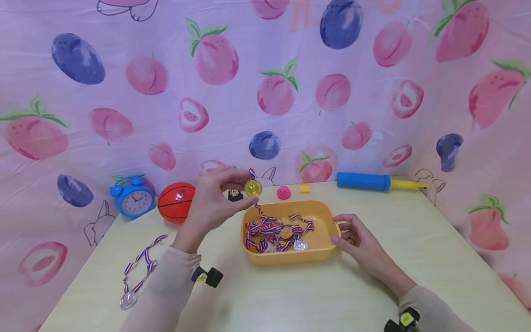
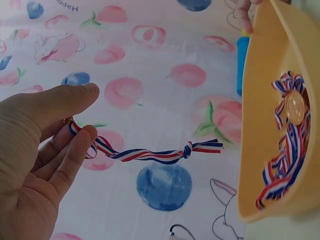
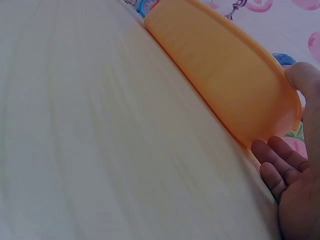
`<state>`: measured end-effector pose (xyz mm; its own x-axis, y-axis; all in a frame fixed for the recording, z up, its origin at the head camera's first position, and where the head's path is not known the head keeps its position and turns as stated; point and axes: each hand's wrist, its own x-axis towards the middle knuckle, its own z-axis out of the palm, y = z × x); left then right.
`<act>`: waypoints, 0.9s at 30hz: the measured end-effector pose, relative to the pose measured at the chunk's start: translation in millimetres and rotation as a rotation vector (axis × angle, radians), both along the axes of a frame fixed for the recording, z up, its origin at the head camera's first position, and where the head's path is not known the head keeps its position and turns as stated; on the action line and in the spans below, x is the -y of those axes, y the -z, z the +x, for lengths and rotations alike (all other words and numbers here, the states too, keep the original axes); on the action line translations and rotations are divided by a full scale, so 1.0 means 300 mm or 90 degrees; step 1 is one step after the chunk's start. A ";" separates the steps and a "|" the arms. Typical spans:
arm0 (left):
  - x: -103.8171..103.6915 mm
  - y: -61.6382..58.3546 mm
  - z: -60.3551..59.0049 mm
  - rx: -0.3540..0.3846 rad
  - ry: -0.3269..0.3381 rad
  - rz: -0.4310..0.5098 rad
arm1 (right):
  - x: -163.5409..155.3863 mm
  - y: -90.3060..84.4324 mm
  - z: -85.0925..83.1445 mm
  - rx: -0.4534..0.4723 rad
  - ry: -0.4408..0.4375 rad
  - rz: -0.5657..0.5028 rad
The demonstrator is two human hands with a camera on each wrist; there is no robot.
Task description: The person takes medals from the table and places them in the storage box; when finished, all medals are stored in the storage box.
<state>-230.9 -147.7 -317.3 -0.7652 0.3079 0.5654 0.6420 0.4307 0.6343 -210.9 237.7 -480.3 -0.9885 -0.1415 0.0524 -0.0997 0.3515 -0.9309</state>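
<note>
My left hand (image 1: 215, 198) is raised above the left end of a yellow plastic tub, holding a gold medal (image 1: 253, 187) between thumb and fingers. From that hand hangs the medal's red, white and blue ribbon (image 2: 150, 155), knotted near its tail. My right hand (image 1: 361, 244) grips the right rim of the yellow tub (image 1: 286, 259), thumb on the edge; its other fingers curl loosely alongside. Inside the tub lie tangled striped ribbons (image 1: 267, 226), a bronze-coloured medal (image 1: 286, 233) and a silver medal (image 1: 300, 245).
Left on the table, another silver medal (image 1: 128, 300) lies with its ribbon spread out. Along the back stand a blue alarm clock (image 1: 134, 199), red basketball (image 1: 176, 202), small black object (image 1: 235, 195), pink duck (image 1: 284, 192), yellow block (image 1: 304, 187) and blue pump (image 1: 365, 181).
</note>
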 end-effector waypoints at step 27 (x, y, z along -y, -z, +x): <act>-0.306 0.158 -0.073 0.035 0.126 0.025 | -0.004 0.009 -0.003 -0.008 -0.008 -0.009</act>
